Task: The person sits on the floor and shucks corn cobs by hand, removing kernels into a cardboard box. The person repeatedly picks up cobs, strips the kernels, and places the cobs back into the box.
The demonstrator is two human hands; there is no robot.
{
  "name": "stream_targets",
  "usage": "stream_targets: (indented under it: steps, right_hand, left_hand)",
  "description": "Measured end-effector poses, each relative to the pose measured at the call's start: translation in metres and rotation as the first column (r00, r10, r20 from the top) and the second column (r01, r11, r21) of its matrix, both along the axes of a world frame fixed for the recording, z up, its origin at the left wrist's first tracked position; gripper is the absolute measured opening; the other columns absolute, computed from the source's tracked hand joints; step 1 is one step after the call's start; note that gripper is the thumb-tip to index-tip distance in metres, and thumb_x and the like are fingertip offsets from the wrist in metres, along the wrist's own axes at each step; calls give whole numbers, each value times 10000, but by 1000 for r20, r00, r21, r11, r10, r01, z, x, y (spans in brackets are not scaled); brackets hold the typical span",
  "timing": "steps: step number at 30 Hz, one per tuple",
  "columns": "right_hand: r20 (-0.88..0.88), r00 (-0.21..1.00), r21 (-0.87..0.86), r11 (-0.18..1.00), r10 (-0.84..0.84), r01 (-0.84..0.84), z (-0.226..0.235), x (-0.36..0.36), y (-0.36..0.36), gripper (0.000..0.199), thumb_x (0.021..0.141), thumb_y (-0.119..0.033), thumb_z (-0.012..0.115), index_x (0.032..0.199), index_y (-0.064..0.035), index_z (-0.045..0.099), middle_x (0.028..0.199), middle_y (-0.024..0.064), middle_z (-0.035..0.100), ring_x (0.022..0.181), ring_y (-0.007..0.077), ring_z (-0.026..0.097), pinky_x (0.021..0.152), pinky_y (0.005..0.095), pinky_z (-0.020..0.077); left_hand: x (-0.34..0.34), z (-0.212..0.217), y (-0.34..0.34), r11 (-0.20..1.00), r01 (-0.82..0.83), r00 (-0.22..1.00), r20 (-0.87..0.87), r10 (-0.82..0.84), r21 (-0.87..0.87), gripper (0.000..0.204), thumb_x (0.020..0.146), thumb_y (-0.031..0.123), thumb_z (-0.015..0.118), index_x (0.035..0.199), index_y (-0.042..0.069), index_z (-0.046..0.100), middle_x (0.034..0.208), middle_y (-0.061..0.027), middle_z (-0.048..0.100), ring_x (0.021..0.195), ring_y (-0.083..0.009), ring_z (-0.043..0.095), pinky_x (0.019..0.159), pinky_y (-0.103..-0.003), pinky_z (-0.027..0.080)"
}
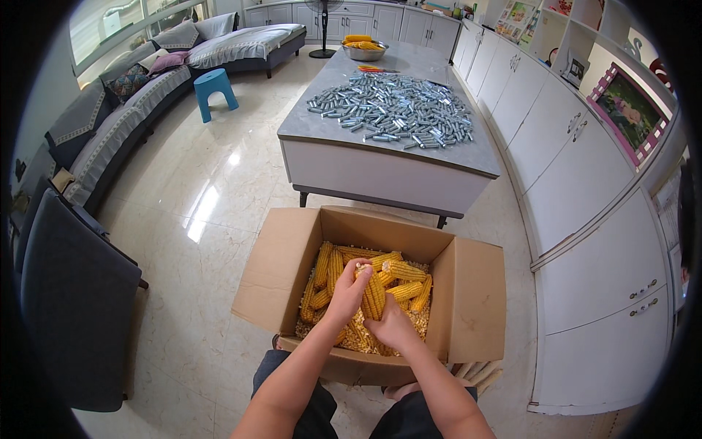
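A: Where did we have the corn cob (374, 294)?

B: Upright over the open cardboard box (475, 293), above the loose kernels (358, 338) and other cobs (401, 272).

A: Grip state?

B: Our left hand (349, 291) was clamped around its top; our right hand (390, 325) was closed around its lower end, cob between both.

Person's own body, head view. Two bare forearms enter from the lower edge — no sleeves, watch or gloves visible; left hand (349, 291) and right hand (390, 327) likewise uncovered, without rings. Below them, dark grey-blue shorts or trousers cover both thighs — fabric plain, unpatterned.
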State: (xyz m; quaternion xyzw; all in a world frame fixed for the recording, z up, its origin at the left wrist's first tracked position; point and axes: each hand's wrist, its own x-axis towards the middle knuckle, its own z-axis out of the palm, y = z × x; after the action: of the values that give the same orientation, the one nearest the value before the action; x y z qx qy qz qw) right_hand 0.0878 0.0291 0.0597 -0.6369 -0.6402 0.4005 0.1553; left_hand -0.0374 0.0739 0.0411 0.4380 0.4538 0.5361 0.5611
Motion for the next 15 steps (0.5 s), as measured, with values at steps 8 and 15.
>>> stream_targets:
  steps: [8,15]
  right_hand:
    - [10,1000,-70,997,15,-14,8,-4,-6,585,686,-263,629,1119,37,373,978,263,561,915,375,569,798,391,452]
    - [112,992,-137,990,61,-45,10,-7,-9,699,701,-346,621,1184,61,322,1056,302,523,960,397,548,839,417,439]
  left_hand:
    - [1,11,-8,985,-98,917,-371,144,140,243,905,204,436,983,-18,495,701,-155,533,635,-217,519,600,-322,417]
    - [5,3,-9,976,-175,909,-359,212,133,286,926,227,387,913,-21,529,712,-104,512,669,-154,476,628,-285,397]
